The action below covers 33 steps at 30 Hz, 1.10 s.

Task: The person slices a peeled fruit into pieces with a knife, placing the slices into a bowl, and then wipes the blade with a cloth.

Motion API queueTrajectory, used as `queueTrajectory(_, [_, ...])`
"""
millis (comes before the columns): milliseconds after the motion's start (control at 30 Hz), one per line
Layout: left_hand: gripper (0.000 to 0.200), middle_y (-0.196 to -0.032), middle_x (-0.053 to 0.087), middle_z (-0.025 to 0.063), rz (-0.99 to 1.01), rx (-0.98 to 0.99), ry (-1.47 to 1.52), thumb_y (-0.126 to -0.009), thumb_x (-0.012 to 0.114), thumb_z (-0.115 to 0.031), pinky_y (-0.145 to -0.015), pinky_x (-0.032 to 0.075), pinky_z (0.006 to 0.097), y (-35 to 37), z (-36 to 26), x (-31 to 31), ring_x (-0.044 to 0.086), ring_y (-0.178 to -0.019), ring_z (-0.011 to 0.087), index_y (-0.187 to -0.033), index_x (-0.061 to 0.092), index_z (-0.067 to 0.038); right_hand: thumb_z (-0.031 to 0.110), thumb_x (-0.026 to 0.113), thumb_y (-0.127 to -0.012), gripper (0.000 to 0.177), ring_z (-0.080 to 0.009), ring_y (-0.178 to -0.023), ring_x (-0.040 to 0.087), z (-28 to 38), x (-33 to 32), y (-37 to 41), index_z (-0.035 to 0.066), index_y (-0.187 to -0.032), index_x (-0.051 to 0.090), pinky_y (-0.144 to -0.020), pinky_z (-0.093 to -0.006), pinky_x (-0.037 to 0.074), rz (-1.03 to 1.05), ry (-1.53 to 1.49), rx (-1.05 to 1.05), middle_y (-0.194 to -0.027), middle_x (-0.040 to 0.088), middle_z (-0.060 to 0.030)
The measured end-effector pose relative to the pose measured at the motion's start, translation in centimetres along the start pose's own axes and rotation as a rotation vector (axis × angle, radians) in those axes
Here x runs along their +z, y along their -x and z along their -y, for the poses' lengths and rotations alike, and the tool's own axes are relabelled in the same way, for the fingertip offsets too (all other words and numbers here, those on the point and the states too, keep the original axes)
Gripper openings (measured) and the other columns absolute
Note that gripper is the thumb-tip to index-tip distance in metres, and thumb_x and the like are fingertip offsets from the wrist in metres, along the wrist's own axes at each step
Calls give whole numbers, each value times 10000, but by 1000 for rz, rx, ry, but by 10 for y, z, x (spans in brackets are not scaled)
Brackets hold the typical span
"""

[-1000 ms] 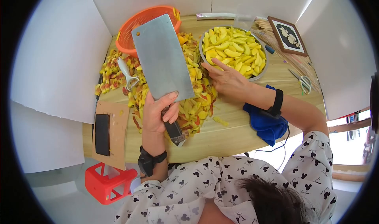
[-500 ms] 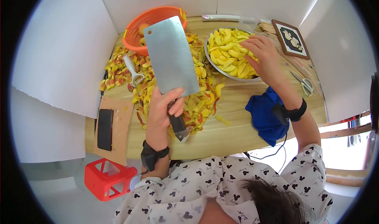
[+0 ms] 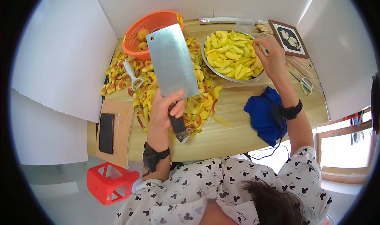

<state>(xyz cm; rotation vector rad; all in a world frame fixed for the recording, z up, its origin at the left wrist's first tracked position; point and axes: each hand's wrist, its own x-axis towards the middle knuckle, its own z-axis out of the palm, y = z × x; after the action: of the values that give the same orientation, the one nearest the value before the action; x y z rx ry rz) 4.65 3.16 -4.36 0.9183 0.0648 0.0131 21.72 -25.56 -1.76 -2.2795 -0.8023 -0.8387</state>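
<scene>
My left hand (image 3: 168,110) is closed around the dark handle of a cleaver (image 3: 172,62). Its broad steel blade points up and away from me, over a heap of red and yellow fruit peelings (image 3: 202,106). At the right rim of a metal bowl (image 3: 215,71) is my right hand (image 3: 272,58), with thumb and fingertips bent together in a pinch. Whatever is between those fingertips is too small to make out. Pale yellow fruit slices (image 3: 231,54) fill the bowl.
An orange basket (image 3: 132,37) with whole fruit stands behind the peelings, near a white peeler (image 3: 130,70). A phone (image 3: 106,133) lies on cardboard at left. On the right are a blue cloth (image 3: 263,116), scissors (image 3: 304,83), thin sticks (image 3: 303,66) and a framed picture (image 3: 289,39).
My right hand has moved from over the slices to the bowl's right rim, and its fingers have drawn together. The cleaver stays in my left hand; the view has shifted slightly.
</scene>
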Motion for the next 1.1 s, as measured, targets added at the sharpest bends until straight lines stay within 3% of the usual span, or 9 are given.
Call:
queueTrajectory(100, [116,-669,505,10,4,-1,-10,-870,601,-24,-351,320,212,1,-1,0,378,-385,47,-944,515,-1,84,653,-831,172,-297,-966,599,-9,4,-3,41,-998,655,-824,-390,479,-82,-22,2,-1005,644,-110])
queueTrajectory(200, [118,-675,508,12,18,-6,-21,-871,600,-26,-350,320,213,1,-1,3,378,-387,47,-947,514,0,95,641,-842,248,-317,-1071,567,-11,3,5,21,-1079,630,-956,-402,434,166,-20,-83,-1128,635,-141])
queueTrajectory(467, [124,-677,510,11,7,-5,-47,-872,606,-32,-368,318,228,2,0,3,383,-401,54,-951,513,-8,105,645,-848,257,-264,-919,607,4,-75,39,18,-1088,615,-817,-341,476,198,-55,168,-1052,637,-130])
queueTrajectory(600, [132,-699,524,15,9,-18,-27,-868,615,-37,-369,314,228,2,4,-2,389,-400,56,-956,519,-11,120,688,-817,306,-288,-878,603,15,-106,89,27,-1099,612,-801,-352,476,483,-61,386,-1010,629,-133])
queueTrajectory(667, [112,-688,519,10,16,-28,-57,-872,613,-46,-365,302,223,2,3,3,389,-400,51,-939,530,-12,107,683,-816,292,-313,-907,589,20,-111,115,29,-1091,624,-826,-360,471,608,-40,350,-1007,625,-140])
queueTrajectory(767, [117,-693,520,9,40,-38,-57,-872,613,-49,-366,301,226,0,7,2,387,-400,51,-944,527,-15,79,660,-826,260,-331,-942,573,21,-90,157,26,-1079,635,-851,-356,461,458,49,180,-1010,620,-147])
queueTrajectory(933, [150,-662,509,7,89,-59,-111,-860,637,-71,-372,317,236,0,8,13,392,-398,64,-936,521,-13,87,606,-878,170,-339,-884,549,5,-70,183,2,-1023,627,-761,-364,443,267,53,331,-960,608,-139])
queueTrajectory(1033, [170,-624,490,9,109,-94,-188,-851,651,-83,-381,336,246,3,2,27,403,-402,78,-926,518,-8,154,560,-943,171,-262,-762,543,-8,-71,179,-5,-968,616,-691,-344,427,125,27,490,-867,601,-117])
queueTrajectory(1100, [173,-610,481,9,117,-110,-241,-849,651,-86,-382,338,247,7,2,39,403,-401,82,-926,519,-4,225,521,-989,266,-133,-708,495,-8,-78,170,-19,-930,607,-652,-291,409,39,-207,727,-794,590,-46])
